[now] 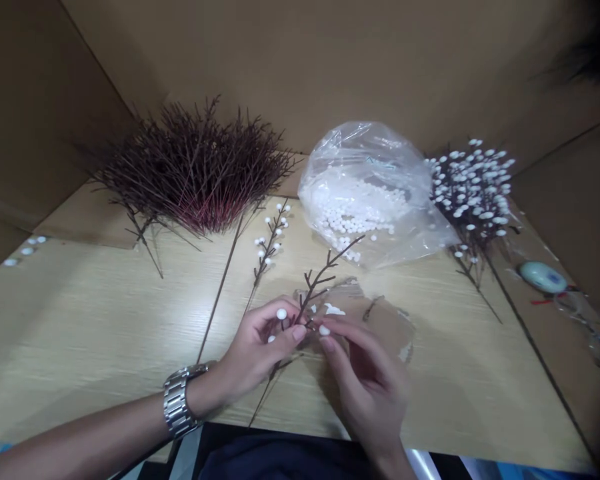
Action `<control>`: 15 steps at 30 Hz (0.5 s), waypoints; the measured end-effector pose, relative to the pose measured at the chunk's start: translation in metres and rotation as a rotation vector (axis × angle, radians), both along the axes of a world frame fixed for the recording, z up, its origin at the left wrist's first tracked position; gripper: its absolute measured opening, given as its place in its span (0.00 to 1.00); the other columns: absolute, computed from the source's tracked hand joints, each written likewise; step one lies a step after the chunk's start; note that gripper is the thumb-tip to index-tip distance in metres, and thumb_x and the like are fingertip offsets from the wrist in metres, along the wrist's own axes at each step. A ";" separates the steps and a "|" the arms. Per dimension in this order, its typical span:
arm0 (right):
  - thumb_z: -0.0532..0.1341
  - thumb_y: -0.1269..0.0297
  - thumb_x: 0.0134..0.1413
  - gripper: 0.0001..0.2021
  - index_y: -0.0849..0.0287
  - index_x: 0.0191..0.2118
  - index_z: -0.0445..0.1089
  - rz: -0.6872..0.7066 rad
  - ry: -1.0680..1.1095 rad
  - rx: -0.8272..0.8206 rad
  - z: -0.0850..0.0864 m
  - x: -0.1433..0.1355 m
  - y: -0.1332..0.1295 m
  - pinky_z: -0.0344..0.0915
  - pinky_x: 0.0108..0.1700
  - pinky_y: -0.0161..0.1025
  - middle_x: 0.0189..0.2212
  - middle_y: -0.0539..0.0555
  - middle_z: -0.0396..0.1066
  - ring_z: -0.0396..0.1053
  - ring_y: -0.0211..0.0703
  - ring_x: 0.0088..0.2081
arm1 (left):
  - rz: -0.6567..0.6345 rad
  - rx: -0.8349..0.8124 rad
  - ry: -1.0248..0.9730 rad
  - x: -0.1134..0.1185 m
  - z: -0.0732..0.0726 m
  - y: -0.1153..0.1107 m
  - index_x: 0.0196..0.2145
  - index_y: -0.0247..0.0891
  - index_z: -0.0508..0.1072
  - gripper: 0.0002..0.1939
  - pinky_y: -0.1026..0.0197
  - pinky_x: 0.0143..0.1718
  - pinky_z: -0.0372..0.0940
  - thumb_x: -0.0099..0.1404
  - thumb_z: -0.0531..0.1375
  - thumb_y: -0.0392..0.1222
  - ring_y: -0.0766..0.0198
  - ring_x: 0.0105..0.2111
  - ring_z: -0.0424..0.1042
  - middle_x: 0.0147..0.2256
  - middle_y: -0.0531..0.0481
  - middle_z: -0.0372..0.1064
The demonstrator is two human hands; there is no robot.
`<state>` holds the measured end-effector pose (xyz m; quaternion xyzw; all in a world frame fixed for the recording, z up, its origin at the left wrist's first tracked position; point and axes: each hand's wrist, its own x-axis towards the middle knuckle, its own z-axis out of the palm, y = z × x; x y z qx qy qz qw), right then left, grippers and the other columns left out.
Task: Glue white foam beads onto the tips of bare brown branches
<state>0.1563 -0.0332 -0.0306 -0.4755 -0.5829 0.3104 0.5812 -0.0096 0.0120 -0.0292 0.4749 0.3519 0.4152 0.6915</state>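
Note:
My left hand point(267, 333) is closed around the stem of a brown artificial twig point(316, 285), which leans up to the right above the table. A white ball point(281, 314) sits on a side tip of this twig, and another shows just below it by the thumb. Between the thumb and forefinger of my right hand point(367, 373) is a small white ball point(324, 330), pinched close to a lower side tip of the twig. Whether the ball touches that tip, I cannot tell. The upper side tips of the twig are bare.
A large heap of bare twigs point(195, 167) lies at the back left. Beside it are a twig with white balls point(267, 247) and a clear bag of white balls point(370, 200). Ball-tipped twigs point(473, 187), a pale green oval object point(543, 277) and glasses point(587, 320) lie on the right.

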 end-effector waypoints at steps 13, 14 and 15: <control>0.66 0.80 0.57 0.21 0.47 0.51 0.78 -0.078 -0.079 0.006 -0.003 -0.004 -0.002 0.76 0.50 0.43 0.45 0.50 0.81 0.78 0.44 0.47 | -0.009 0.005 -0.038 -0.002 -0.003 0.001 0.36 0.39 0.76 0.03 0.62 0.41 0.63 0.69 0.65 0.39 0.64 0.38 0.68 0.37 0.51 0.71; 0.65 0.80 0.57 0.21 0.46 0.51 0.78 -0.080 -0.070 0.002 -0.003 -0.005 -0.002 0.76 0.50 0.43 0.45 0.50 0.81 0.78 0.44 0.47 | -0.014 0.013 -0.039 -0.002 -0.002 0.001 0.36 0.39 0.76 0.03 0.62 0.42 0.63 0.69 0.65 0.38 0.64 0.38 0.68 0.38 0.51 0.71; 0.65 0.80 0.58 0.21 0.46 0.51 0.78 -0.082 -0.061 -0.003 -0.003 -0.005 -0.002 0.76 0.49 0.43 0.45 0.49 0.81 0.78 0.44 0.46 | -0.019 0.020 -0.039 -0.002 -0.002 0.002 0.35 0.39 0.76 0.03 0.62 0.42 0.63 0.70 0.65 0.38 0.64 0.39 0.68 0.38 0.51 0.71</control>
